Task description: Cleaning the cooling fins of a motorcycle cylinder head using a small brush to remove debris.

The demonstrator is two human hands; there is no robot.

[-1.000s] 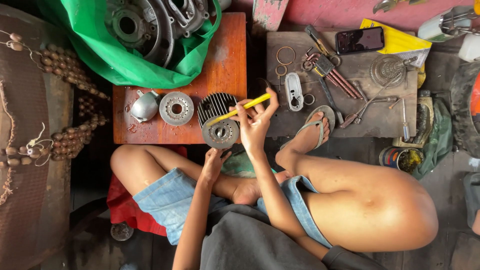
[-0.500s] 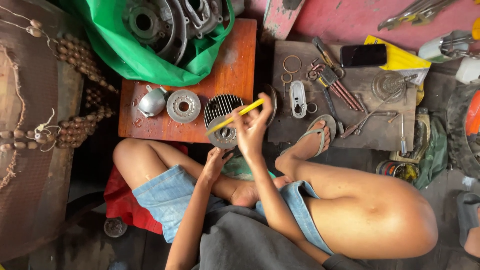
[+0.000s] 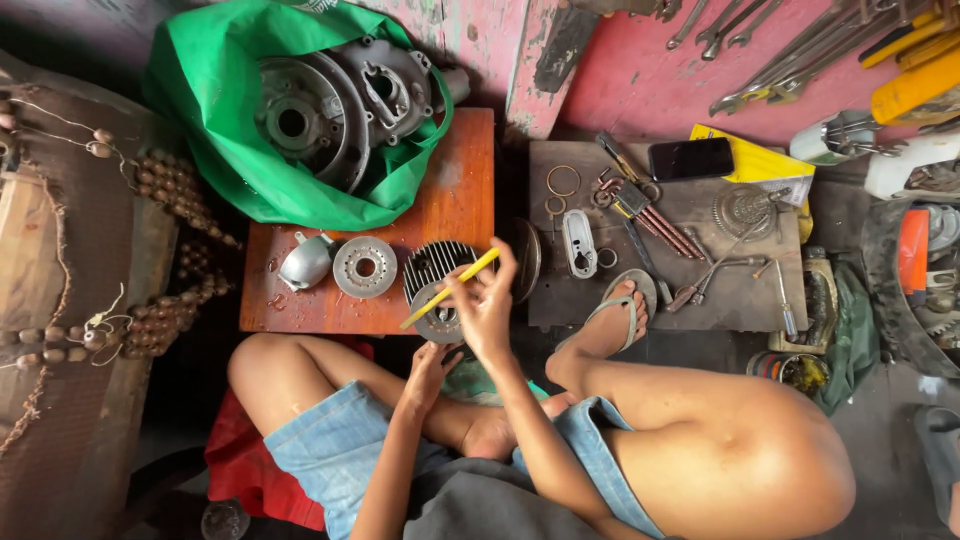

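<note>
My right hand [image 3: 484, 305] grips a thin yellow tool [image 3: 452, 287] and holds it slantwise over a dark finned engine cylinder [image 3: 437, 268]. The cylinder lies at the near right corner of an orange wooden board [image 3: 455, 190]. My left hand [image 3: 430, 367] sits just below the cylinder's round grey end, and its fingertips touch the underside; whether it grips is hidden. I sit on the floor with bare knees on either side.
A round metal disc [image 3: 364, 266] and a silvery cap [image 3: 306, 262] lie left of the cylinder. A green bag [image 3: 215, 130] holds engine casings. A dark board [image 3: 700, 290] carries rings, screwdrivers, a phone [image 3: 690, 158]; my sandalled foot [image 3: 620, 310] rests there. Wrenches lie on the red surface [image 3: 640, 90].
The view has shifted so the scene sits lower in frame. My right hand with the yellow tool stays over the cylinder, barely moved. My left hand stays beneath it.
</note>
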